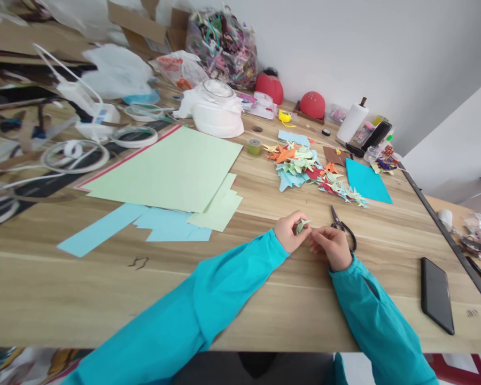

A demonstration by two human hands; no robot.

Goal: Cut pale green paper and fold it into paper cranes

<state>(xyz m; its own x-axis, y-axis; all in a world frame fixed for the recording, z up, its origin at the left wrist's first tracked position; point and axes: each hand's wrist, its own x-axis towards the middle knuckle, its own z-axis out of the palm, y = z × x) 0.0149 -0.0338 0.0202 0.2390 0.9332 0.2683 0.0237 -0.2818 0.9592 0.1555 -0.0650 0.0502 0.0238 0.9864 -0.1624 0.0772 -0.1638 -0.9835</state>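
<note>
My left hand is closed around a small pale green paper crane, whose pointed tip sticks out above the fingers. Close beside it, my right hand has its thumb and fingertips pinched together; what lies between them is too small to make out. Just behind the right hand rests a pair of dark scissors, partly covered by that hand. Beyond both hands is a heap of folded paper cranes in orange, green, blue and red.
Large pale green sheets lie left, over light blue paper strips. A turquoise sheet is right of the heap. A phone lies near the right edge. A thread spool, cables and red pincushions stand farther back.
</note>
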